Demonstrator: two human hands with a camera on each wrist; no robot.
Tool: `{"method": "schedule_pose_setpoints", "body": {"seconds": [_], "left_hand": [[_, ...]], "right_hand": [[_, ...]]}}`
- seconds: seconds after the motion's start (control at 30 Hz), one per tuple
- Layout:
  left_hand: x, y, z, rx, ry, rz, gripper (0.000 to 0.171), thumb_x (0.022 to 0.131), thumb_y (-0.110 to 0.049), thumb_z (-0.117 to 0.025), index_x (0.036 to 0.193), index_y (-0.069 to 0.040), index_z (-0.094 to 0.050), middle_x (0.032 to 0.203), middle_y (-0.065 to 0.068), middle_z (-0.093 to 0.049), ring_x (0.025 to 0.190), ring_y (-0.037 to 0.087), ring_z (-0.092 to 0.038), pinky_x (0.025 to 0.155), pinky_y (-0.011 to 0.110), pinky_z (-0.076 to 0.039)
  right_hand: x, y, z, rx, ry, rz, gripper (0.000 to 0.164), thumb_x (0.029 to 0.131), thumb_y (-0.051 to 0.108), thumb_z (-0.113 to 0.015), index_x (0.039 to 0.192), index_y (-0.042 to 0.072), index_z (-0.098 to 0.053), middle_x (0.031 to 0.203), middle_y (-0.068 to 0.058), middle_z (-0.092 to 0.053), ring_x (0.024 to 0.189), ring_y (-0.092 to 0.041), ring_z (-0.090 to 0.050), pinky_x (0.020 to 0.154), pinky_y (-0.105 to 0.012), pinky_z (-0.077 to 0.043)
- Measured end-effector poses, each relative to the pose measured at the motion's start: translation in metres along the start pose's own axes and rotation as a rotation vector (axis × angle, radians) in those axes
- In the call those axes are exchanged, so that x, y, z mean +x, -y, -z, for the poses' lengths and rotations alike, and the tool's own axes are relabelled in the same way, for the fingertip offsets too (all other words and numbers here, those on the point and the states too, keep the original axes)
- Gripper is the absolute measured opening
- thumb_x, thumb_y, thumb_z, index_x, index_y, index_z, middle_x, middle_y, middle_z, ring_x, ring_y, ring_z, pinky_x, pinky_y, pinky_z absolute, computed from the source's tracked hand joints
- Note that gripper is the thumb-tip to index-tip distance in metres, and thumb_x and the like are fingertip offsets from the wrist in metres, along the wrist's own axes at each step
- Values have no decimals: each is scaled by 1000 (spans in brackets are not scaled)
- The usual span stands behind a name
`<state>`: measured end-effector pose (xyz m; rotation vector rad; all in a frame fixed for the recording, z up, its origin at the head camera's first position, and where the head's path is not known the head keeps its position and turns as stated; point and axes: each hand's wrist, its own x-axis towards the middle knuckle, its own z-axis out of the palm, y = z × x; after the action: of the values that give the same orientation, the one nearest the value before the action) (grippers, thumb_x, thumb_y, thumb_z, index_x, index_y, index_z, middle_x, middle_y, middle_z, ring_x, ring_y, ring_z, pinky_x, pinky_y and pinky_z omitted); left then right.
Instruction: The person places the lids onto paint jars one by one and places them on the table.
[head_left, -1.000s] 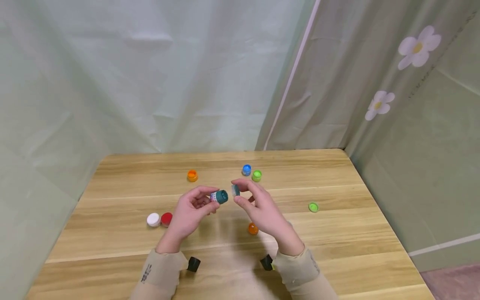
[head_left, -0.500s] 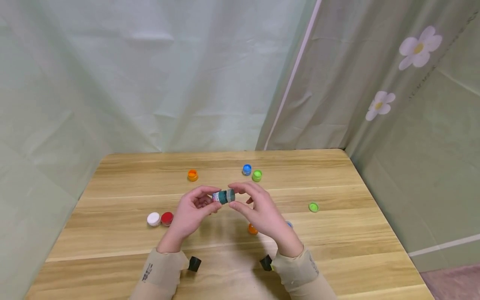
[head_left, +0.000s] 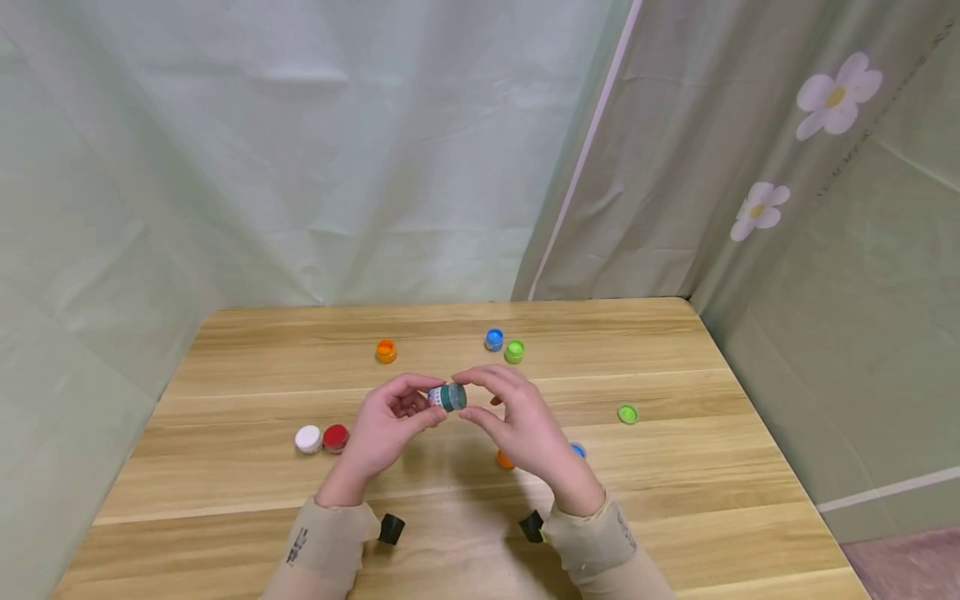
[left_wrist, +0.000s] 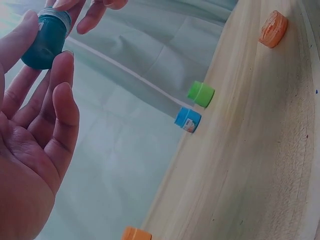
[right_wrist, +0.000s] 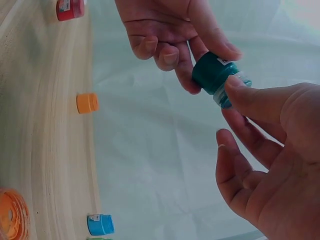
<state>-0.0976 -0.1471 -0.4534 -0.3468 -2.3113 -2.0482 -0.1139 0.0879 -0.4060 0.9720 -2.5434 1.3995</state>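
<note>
Above the wide, wood-grained table (head_left: 712, 500), the person's left hand (head_left: 381, 429) grasps a jar between thumb and fingers, the other fingers bent loosely. The right hand (head_left: 521, 417) pinches a lid with thumb and finger, opened only as far as the lid's width. The teal cylindrical jar (right_wrist: 214, 72), plastic-looking and with a white label, is tilted on its side in the air between the hands. The shallow, round, translucent teal lid (right_wrist: 220, 96) sits against its mouth.

A second ago the lid was well apart from the jar and dark paint showed in the open mouth; now the gap has gone. The round orange lid (head_left: 506, 461) below is more covered by the right hand than before.
</note>
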Motion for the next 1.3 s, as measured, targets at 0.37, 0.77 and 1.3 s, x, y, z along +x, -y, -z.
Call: {"method": "schedule_pose_setpoints", "body": {"seconds": [0.37, 0.77, 1.3], "left_hand": [[1, 1, 0, 4, 28, 30, 28, 97, -12, -81, 124, -10, -75, 101, 9, -73, 81, 26, -69, 69, 34, -60], [1, 0, 1, -8, 59, 58, 28, 98, -13, -80, 126, -11, -74, 105, 12, -71, 82, 27, -69, 71, 35, -60], [1, -1, -2, 42, 64, 11, 33, 91, -13, -87, 122, -16, -76, 102, 9, -73, 91, 27, -67, 75, 29, -56]], "right_hand": [[-1, 0, 0, -49, 5, 38, 40, 93, 9, -84, 131, 16, -75, 131, 4, -70, 119, -16, -62, 86, -49, -59], [0, 1, 0, -94, -3, -14, 34, 91, 19, -88, 123, 17, -77, 120, 7, -74, 110, -17, -65, 83, -43, -58], [-2, 6, -2, -202, 63, -188, 30, 104, 49, -69, 110, 19, -72, 95, 11, -67, 92, -16, -63, 75, -33, -52]]}}
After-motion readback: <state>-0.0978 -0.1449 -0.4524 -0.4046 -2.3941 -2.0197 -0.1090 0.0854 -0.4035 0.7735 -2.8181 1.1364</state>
